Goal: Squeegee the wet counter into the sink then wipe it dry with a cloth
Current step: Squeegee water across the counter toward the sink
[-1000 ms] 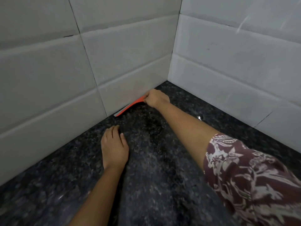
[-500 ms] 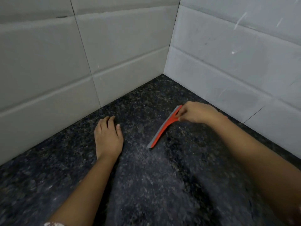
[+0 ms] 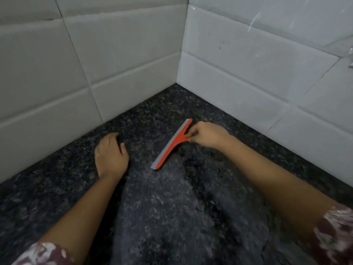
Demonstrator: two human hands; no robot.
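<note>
A red squeegee with a grey rubber blade lies slanted on the dark speckled granite counter, blade edge down on the stone. My right hand grips its short handle from the right. My left hand rests palm down on the counter to the left of the blade, fingers curled a little, holding nothing. Wet streaks show on the counter below the blade. No sink and no cloth are in view.
Grey tiled walls meet in a corner behind the counter, one on the left and one on the right. A bit of shiny metal shows at the right edge. My patterned sleeves show at both lower corners.
My right hand has pulled the squeegee away from the foot of the left wall, out across the counter toward me and to the right. My left hand's fingers have curled slightly.
</note>
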